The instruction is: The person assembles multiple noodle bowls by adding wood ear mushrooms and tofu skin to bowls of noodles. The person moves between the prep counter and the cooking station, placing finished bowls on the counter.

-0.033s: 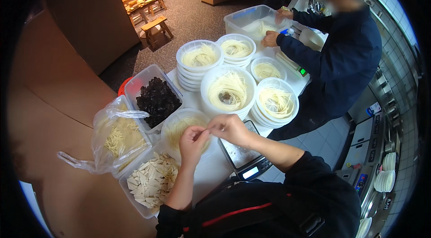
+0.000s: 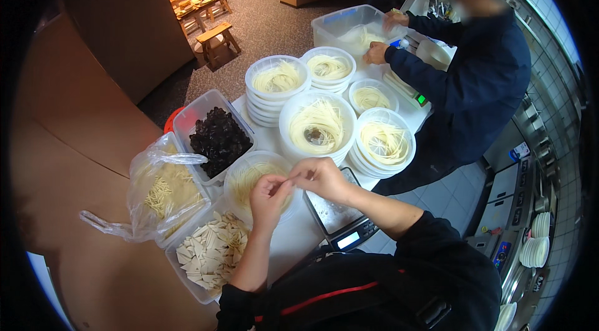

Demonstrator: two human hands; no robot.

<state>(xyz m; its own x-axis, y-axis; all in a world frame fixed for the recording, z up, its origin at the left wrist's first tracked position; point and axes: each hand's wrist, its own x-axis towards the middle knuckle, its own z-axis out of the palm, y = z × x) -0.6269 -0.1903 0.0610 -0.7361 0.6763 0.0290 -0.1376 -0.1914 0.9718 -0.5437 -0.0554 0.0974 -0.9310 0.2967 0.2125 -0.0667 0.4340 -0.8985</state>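
Note:
My left hand [image 2: 271, 197] and my right hand [image 2: 322, 179] meet at their pinched fingertips. Whatever may be between them is too small to make out. They are over a round clear bowl [image 2: 239, 165] of thin pale strands [image 2: 256, 170], partly hidden by my left hand. A digital scale [image 2: 332, 209] with a lit display lies below my right hand. Just beyond stands a larger white bowl [image 2: 345, 109] of pale noodle-like strands with a small dark clump at the middle. A tub of pale flat slices [image 2: 209, 250] lies beside my left forearm.
More stacked bowls of strands [image 2: 277, 78] cover the table's far side. At left are a tub of black fungus-like pieces [image 2: 218, 134] and a plastic bag [image 2: 162, 190] with pale shreds. A co-worker [image 2: 480, 75] at right reaches into a large clear bin [image 2: 327, 34].

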